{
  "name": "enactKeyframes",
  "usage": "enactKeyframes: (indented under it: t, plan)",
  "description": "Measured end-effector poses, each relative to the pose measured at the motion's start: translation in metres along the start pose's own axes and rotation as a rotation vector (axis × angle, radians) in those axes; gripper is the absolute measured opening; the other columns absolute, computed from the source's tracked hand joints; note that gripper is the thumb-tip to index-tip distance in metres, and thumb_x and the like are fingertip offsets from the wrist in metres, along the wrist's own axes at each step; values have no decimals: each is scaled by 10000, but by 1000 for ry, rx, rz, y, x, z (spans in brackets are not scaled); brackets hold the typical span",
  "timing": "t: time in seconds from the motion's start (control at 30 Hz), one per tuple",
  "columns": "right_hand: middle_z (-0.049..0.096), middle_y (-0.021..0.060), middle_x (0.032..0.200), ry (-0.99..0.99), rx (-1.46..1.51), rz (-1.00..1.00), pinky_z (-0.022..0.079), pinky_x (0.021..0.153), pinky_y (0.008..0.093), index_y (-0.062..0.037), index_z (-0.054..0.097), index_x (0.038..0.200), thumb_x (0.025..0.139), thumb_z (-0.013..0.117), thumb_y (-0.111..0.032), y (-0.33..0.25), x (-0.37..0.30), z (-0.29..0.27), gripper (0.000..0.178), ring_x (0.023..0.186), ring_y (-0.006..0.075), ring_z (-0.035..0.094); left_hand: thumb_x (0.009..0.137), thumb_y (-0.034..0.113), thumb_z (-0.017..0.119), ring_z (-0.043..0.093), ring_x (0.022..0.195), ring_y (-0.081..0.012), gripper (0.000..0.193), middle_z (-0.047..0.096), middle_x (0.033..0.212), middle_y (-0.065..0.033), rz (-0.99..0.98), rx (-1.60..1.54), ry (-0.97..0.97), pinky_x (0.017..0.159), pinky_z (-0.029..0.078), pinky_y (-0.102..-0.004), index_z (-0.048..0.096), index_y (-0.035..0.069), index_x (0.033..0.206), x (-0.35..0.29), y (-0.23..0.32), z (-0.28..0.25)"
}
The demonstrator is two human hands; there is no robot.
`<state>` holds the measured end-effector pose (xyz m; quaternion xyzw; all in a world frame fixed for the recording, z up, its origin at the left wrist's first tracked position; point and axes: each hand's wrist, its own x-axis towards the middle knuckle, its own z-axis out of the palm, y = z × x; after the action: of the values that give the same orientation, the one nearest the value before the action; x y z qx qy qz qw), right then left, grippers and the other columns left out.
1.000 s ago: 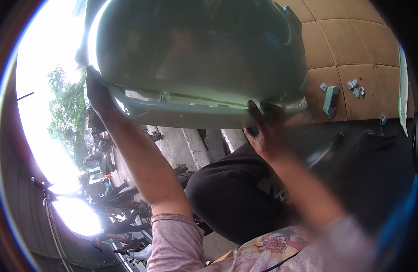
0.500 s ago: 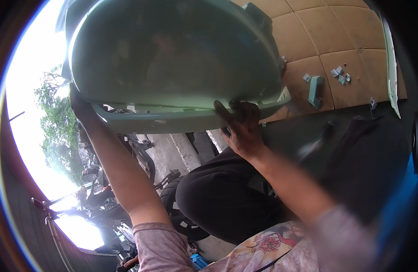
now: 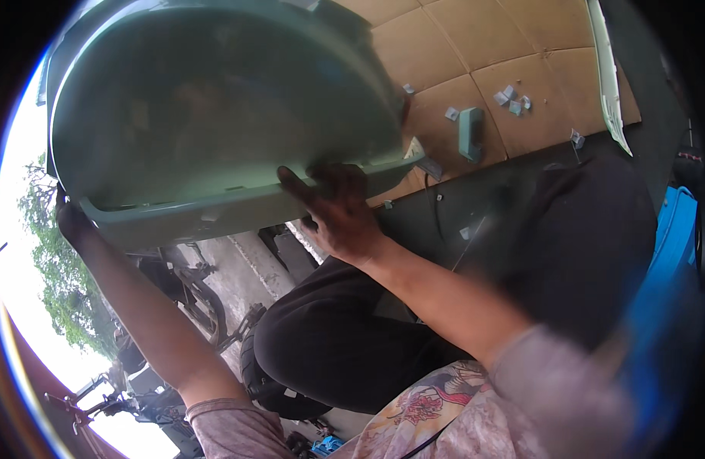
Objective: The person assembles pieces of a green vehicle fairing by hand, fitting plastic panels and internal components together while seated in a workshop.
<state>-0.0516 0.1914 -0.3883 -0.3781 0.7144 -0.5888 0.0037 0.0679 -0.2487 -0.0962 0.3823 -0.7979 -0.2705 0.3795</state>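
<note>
A large glossy dark-green moulded panel [image 3: 214,99] with a rounded outline fills the upper left, held up in front of me. Along its lower edge runs a long, lighter green trim strip [image 3: 207,218]. At the strip's left end my left hand [image 3: 73,222] is closed round the panel's corner, its fingers mostly hidden behind. My right hand [image 3: 337,206] grips the strip right of its middle, thumb underneath and fingers bent over the top. Its index finger lies against the panel's face. The strip sits close against the panel, with small dark slots along the seam.
Flattened cardboard [image 3: 513,92] lies at the upper right, bearing a small green bracket [image 3: 470,134] and several small clear pieces [image 3: 510,96]. A long pale strip [image 3: 608,76] lies at its far edge. Motorbike parts [image 3: 192,294] stand beyond my knee [image 3: 322,329]; a blue object [image 3: 670,237] is at right.
The gap between strip and panel at the left has narrowed. Panel and both hands sit further left and slightly tilted in view, as the whole scene has shifted left.
</note>
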Motion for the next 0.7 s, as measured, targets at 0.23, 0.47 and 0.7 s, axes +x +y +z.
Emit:
enactKeyframes:
  t: [0.23, 0.47, 0.7]
  plan:
    - [427, 119, 1147, -17, -32, 16, 324, 936, 435, -262, 367, 1385, 575, 795, -143, -8, 5, -7, 923, 1063, 304, 385, 836, 32, 555, 609, 917, -148, 512, 587, 1145, -167, 206, 259, -58, 769, 488, -223, 406, -69, 1315, 36, -16, -25]
    - [431, 107, 1125, 62, -11, -22, 318, 925, 429, -239, 387, 1371, 570, 793, -123, -3, 5, -7, 906, 1047, 287, 397, 854, 72, 555, 613, 904, -146, 527, 614, 1092, -155, 75, 3, 10, 776, 492, -230, 384, -63, 1334, 15, 25, 25]
    - [443, 116, 1097, 175, -10, -5, 322, 929, 434, -200, 362, 1389, 562, 793, -111, 7, 15, -21, 937, 1032, 295, 409, 941, 21, 305, 615, 865, -212, 416, 568, 1073, -165, 96, 407, -79, 741, 544, -287, 372, -25, 1348, -34, 113, 109]
